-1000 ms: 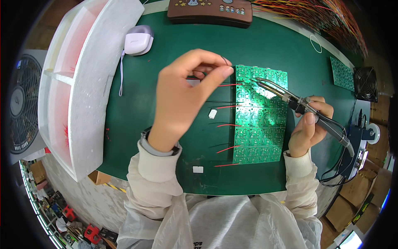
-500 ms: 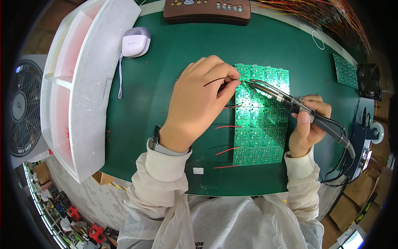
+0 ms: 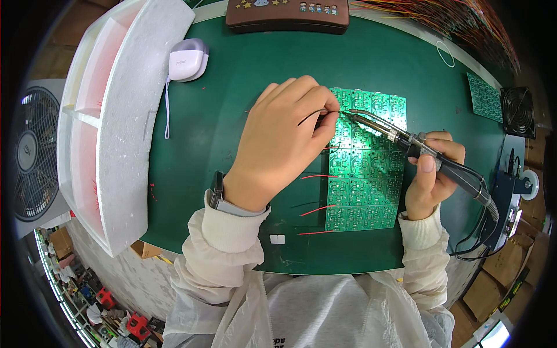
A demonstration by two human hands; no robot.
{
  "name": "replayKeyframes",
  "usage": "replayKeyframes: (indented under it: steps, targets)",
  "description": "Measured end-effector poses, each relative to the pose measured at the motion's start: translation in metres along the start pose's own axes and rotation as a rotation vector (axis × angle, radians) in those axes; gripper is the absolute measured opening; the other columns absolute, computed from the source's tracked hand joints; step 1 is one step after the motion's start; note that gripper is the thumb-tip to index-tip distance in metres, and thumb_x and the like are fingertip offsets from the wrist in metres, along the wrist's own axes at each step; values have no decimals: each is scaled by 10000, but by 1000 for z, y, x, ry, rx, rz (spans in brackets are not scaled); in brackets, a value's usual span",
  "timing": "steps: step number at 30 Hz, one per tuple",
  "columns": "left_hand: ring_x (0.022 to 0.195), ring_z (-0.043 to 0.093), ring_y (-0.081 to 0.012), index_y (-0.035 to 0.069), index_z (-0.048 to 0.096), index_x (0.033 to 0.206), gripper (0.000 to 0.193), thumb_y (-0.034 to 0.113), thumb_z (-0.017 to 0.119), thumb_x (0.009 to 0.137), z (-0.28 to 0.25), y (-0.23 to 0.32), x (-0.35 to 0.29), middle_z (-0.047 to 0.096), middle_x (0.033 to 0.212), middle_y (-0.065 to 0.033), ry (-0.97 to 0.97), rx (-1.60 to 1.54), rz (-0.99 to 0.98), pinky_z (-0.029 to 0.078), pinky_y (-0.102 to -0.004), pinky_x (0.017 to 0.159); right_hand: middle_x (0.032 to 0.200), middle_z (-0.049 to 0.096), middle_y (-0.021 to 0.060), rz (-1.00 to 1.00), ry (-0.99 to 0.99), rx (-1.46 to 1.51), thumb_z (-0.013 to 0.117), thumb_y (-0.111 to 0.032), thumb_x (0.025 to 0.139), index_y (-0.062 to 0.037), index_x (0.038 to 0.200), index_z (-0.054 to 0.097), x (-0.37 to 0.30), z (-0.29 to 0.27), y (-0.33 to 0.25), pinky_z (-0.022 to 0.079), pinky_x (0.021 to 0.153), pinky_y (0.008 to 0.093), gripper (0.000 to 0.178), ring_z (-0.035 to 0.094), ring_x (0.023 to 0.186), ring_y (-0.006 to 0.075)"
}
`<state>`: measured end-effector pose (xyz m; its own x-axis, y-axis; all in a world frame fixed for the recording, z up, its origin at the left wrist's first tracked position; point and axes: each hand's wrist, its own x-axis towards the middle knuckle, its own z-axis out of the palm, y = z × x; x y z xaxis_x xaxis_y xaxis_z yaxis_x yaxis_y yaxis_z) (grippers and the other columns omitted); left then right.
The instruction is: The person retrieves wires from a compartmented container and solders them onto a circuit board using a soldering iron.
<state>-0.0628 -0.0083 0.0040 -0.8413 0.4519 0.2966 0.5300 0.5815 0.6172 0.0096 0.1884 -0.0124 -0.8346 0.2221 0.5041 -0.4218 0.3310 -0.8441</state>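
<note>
At the circuit board's (image 3: pixel 366 194) left edge, a black wire (image 3: pixel 309 115) is pinched by the left hand (image 3: pixel 278 136). Right of the board, a soldering iron (image 3: pixel 415 145) is gripped by the right hand (image 3: pixel 428 184).

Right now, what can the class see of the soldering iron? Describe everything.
Held in the right hand, the soldering iron points leftward: slim metallic front, thin metallic tube alongside, grey clamp-like fitting, dark body, ribbed grey sleeve behind. Its tip is at the upper-left part of the green circuit board, near the left hand; contact is unclear.
</note>
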Motion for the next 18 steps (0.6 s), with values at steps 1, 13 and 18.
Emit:
replayKeyframes:
  steps: [1, 13, 18]
  targets:
    - [625, 498, -143, 52, 543, 719, 76, 20, 592, 670, 0, 0, 0, 505, 675, -12, 4, 7, 5, 363, -250, 621, 733, 516, 105, -3, -3, -6, 594, -158, 764, -5, 872, 429, 0, 0, 0, 365, 595, 234, 250, 447, 629, 123]
    - [618, 497, -156, 59, 539, 693, 85, 17, 597, 648, 6, -4, 3, 505, 660, -12, 30, 29, 60, 362, -262, 601, 731, 516, 98, 40, 15, -6, 589, -148, 768, -1, 871, 431, -3, 0, 3, 373, 585, 228, 239, 447, 620, 118]
    - [617, 496, -166, 62, 538, 683, 94, 14, 598, 629, 2, -1, 1, 513, 659, -13, 49, 18, 91, 360, -271, 598, 734, 516, 102, 6, 9, -18, 591, -140, 765, -1, 872, 430, -3, 0, -2, 382, 574, 230, 238, 456, 609, 121]
